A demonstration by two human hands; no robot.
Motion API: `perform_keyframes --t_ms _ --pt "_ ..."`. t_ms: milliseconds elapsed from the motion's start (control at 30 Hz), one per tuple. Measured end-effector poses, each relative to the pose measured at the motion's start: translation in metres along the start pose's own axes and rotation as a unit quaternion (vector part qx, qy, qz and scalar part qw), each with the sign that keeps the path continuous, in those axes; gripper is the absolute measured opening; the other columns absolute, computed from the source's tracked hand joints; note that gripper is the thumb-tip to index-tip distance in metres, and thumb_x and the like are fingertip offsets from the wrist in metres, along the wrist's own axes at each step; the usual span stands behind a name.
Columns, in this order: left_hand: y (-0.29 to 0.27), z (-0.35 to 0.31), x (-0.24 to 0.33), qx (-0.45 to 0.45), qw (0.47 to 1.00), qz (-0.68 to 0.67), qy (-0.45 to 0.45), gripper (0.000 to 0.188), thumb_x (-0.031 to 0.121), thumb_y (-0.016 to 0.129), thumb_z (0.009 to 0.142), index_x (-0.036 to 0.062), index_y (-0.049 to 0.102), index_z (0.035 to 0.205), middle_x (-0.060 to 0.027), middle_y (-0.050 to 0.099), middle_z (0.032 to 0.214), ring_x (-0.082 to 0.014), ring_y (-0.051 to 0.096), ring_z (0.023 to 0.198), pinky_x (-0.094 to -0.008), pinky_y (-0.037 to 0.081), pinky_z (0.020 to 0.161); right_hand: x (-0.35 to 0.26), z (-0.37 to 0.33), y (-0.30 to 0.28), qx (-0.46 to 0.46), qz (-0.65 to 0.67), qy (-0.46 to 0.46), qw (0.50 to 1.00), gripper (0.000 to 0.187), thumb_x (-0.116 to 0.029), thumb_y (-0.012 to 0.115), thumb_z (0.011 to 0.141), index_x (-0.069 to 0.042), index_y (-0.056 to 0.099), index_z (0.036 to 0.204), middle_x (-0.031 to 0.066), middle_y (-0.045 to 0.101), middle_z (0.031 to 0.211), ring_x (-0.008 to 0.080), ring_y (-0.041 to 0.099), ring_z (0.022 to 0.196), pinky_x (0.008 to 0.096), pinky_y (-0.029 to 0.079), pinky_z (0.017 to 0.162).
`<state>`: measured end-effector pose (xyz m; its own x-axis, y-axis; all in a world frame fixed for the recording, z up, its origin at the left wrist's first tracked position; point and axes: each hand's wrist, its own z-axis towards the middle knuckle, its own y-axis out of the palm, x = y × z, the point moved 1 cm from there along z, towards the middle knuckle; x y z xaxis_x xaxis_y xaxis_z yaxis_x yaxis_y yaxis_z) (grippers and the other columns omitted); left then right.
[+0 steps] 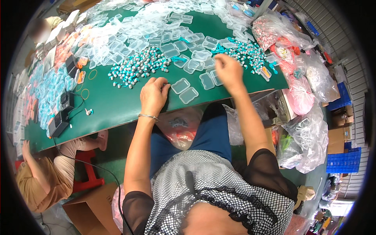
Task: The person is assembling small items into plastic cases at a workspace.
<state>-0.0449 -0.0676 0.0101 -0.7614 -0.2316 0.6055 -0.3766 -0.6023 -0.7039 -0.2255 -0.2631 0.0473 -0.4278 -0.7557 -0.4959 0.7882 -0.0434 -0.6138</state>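
My left hand (153,94) rests at the near side of the green table, its fingers curled together; anything inside them is hidden. Just beyond it lies a heap of small silver-and-teal earbuds (138,67). An open clear plastic case (188,95), lid and base side by side, lies right of that hand. My right hand (229,73) hangs by another open clear case (206,80), fingers bent inward, and I cannot make out whether they hold anything. Behind it is a second heap of earbuds (247,55) with teal cords.
Many clear cases (133,33) cover the table's far part. Filled blue-corded cases (49,90) and black boxes (59,122) stand at left. A black cable (90,163) hangs off the edge. Bulging plastic bags (299,94) crowd the right; another person (45,176) sits lower left.
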Motion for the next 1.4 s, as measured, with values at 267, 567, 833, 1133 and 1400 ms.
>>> perform_keyframes --t_ms 267,567,833,1133,1400 --pt "0.016 -0.003 0.009 0.073 0.997 0.031 -0.019 0.011 0.015 0.072 0.079 0.0079 0.066 0.086 -0.0095 0.063 0.082 -0.0325 0.062 0.076 -0.0446 0.047 0.066 0.085 0.038 -0.003 -0.110 -0.194 0.039 0.974 0.013 -0.019 0.066 0.082 -0.015 0.074 0.091 0.0053 0.071 0.094 0.0272 0.066 0.091 0.0455 0.049 0.078" --pt "0.020 -0.009 0.005 0.094 0.996 0.000 -0.001 0.009 0.013 0.070 0.080 0.0092 0.065 0.086 -0.0075 0.064 0.084 -0.0308 0.061 0.082 -0.0430 0.045 0.072 0.109 0.048 0.010 -0.084 -0.295 -0.019 0.952 0.014 -0.024 0.072 0.079 -0.017 0.074 0.090 0.0043 0.068 0.093 0.0279 0.062 0.096 0.0520 0.040 0.081" --pt "0.020 -0.011 0.001 0.103 0.993 -0.056 -0.008 0.010 0.010 0.071 0.078 0.0091 0.065 0.087 -0.0074 0.066 0.085 -0.0303 0.062 0.083 -0.0421 0.045 0.072 0.098 0.054 0.018 -0.077 -0.365 -0.065 0.926 0.009 -0.023 0.068 0.077 -0.015 0.071 0.080 0.0034 0.067 0.087 0.0256 0.062 0.090 0.0519 0.036 0.078" --pt "0.018 -0.012 0.000 0.136 0.988 -0.071 0.017 0.010 0.008 0.072 0.081 0.0050 0.069 0.090 -0.0078 0.067 0.084 -0.0186 0.061 0.059 -0.0315 0.049 0.057 0.100 0.057 0.017 -0.120 -0.341 -0.096 0.927 0.008 -0.016 0.063 0.079 -0.016 0.070 0.082 0.0036 0.068 0.085 0.0254 0.064 0.089 0.0505 0.037 0.076" --pt "0.005 -0.031 0.040 0.053 0.971 -0.229 -0.031 0.010 0.011 0.072 0.079 0.0072 0.070 0.088 -0.0082 0.067 0.083 -0.0227 0.062 0.066 -0.0359 0.049 0.062 0.020 0.010 -0.034 -0.132 -0.007 -0.194 0.972 0.012 -0.008 0.069 0.074 -0.010 0.068 0.086 0.0047 0.069 0.089 0.0221 0.064 0.091 0.0404 0.043 0.085"
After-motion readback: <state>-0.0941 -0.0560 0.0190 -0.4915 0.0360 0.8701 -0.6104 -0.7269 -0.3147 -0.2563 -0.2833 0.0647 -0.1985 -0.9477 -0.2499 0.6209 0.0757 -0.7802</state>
